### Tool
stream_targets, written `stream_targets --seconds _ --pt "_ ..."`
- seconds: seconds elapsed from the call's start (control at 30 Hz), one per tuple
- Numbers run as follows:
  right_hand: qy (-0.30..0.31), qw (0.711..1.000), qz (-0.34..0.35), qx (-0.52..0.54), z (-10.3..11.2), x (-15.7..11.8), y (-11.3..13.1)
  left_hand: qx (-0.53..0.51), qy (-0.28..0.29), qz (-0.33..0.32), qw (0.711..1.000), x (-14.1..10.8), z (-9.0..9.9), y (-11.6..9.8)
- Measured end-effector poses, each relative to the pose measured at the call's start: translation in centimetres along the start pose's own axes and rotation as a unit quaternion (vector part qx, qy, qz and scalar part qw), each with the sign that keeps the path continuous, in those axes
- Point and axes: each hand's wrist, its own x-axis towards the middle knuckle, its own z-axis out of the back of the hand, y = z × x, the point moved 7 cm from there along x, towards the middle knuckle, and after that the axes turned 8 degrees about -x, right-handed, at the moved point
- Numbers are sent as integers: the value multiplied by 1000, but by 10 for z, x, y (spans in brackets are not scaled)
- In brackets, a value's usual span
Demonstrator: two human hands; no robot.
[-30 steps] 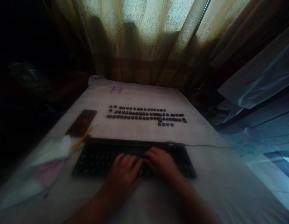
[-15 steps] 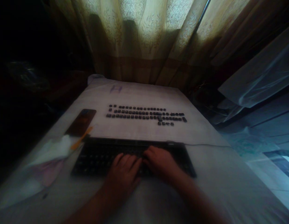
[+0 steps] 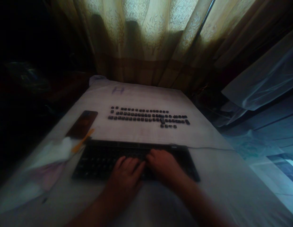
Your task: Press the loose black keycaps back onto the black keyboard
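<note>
Resting on the keyboard [image 3: 101, 159], near its middle, my left hand [image 3: 126, 173] and right hand [image 3: 163, 164] nearly meet; blur hides whether the fingers grip anything. Beyond lie rows of keys [image 3: 134, 119]; the phone [image 3: 82, 124] sits far left, near an orange tool [image 3: 82, 141].

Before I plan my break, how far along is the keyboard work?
Looks done: loose keycaps laid in rows. In hand: the left hand and right hand are at the keyboard's middle. Left: removing seated keys or refitting loose ones; I can't tell which.
</note>
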Motion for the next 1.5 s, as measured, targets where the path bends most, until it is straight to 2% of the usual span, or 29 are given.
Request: stream_targets --seconds 0.23,0.47,0.67,1.03,1.17,1.37,1.5 --pt "10 1000 10 1 0 3 1 4 8 6 1000 0 -2 0" --pt "8 996 -20 86 -10 -1 -10 2 8 3 1000 0 -1 0" --pt "2 998 -22 60 -6 -5 -10 1 -8 -8 1000 -1 2 0" --pt "76 997 19 4 9 9 3 -7 -7 -4 1000 -1 3 0" --pt "85 996 38 -3 12 13 6 -13 -13 -3 1000 -2 1 1" --pt "31 999 13 39 3 5 -1 -8 -7 -7 1000 -1 1 1" --pt "-74 989 -15 126 -7 -10 -11 2 -3 -13 1000 0 1 -1"
